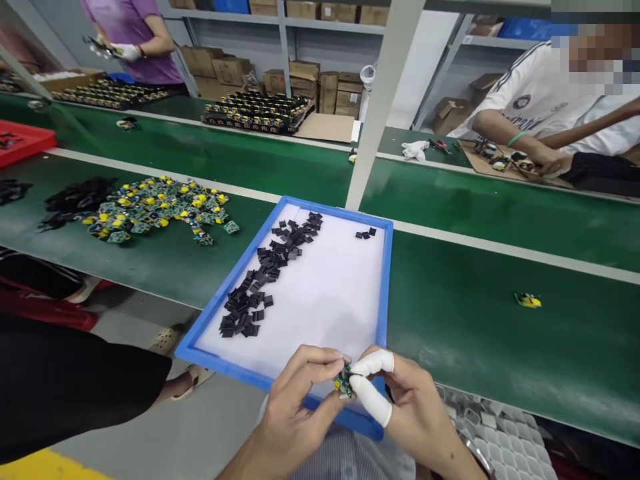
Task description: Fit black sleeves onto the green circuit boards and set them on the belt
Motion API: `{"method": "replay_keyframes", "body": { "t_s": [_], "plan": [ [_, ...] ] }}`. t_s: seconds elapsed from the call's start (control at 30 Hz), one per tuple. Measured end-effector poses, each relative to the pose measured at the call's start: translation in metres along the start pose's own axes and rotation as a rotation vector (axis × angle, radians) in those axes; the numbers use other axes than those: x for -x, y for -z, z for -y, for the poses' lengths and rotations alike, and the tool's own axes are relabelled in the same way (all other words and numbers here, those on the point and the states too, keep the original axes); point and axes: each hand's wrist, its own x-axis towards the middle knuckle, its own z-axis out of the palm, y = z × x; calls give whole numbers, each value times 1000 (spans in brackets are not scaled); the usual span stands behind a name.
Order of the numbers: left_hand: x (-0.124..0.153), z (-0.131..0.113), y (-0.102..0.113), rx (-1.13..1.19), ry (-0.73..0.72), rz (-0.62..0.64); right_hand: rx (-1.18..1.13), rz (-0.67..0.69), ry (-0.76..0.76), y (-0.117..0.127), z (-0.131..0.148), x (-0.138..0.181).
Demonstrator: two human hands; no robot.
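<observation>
Near the front edge of a blue-rimmed tray (388,287), my left hand (305,393) pinches a small green circuit board (344,380) with a yellow part on it. My right hand (400,393), with white finger cots on thumb and forefinger, closes on the board's other side. Whether a small piece sits between those right fingertips is hidden. Many small black flat pieces (267,267) lie in a band along the tray's left side. A few more black pieces (366,233) rest at its far right corner.
Left of the tray lies a heap of circuit boards (165,203) beside black parts (83,197). A single board (528,300) sits on the green bench to the right. A white post (377,100) rises behind the tray. Two co-workers handle parts across the bench.
</observation>
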Motion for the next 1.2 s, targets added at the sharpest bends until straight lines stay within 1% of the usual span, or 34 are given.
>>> {"method": "replay_keyframes", "body": {
  "t_s": [0.1, 0.23, 0.37, 0.5, 0.67, 0.77, 0.83, 0.93, 1.1, 1.2],
  "plan": [
    [1, 6, 2, -10, -12, 28, 118, 59, 24, 2, 5, -4],
    [-1, 10, 3, -23, -10, 53, 290, 151, 55, 10, 13, -6],
    [-2, 13, 4, -19, 4, 71, 410, 212, 96, 15, 21, -8],
    [-4, 14, 6, 2, 14, 88, 394, 206, 121, 14, 21, -10],
    [-7, 11, 5, -7, -7, 88, 279, 153, 60, 8, 14, -10],
    [-7, 11, 5, -39, -23, 80, 335, 115, 47, 6, 12, -9],
    [-7, 11, 5, -67, -34, 79, 393, 114, 49, 6, 13, -9],
    [-8, 12, 5, -103, -64, 91, 485, 132, 59, 8, 15, -12],
    [-9, 11, 2, -207, -133, 105, 570, 224, 104, 17, 17, -18],
    [-9, 12, 1, -246, -140, 95, 590, 193, 101, 18, 15, -19]
  ]
}}
